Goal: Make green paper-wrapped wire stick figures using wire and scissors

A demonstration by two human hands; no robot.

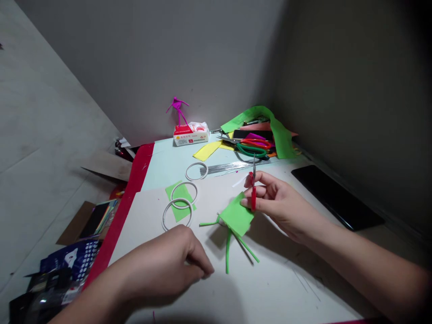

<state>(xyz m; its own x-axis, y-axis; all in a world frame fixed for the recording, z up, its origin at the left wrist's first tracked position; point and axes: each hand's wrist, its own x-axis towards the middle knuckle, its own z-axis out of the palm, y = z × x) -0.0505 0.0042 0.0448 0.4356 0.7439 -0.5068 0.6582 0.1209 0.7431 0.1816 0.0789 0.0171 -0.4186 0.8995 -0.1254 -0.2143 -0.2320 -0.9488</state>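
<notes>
Leftmost, beyond the green-limbed figure [227, 253]: two white rings [177, 199] overlap on a green scrap [182, 192], possibly weighting it. Left of figure, left hand [175, 261]: fingertips pressed together; contents, if any, cannot tell. Right of figure, right hand [275, 194] pinches green sheet [237, 217] over figure's upper part; red-handled scissors [254, 197] looped on fingers, presumably for ready access.

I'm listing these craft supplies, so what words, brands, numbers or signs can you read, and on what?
White-and-red pack: printed characters, too small and blurred to quote.
Blue packet: white emblem and dots, no readable words.
I can read no other text.
</notes>
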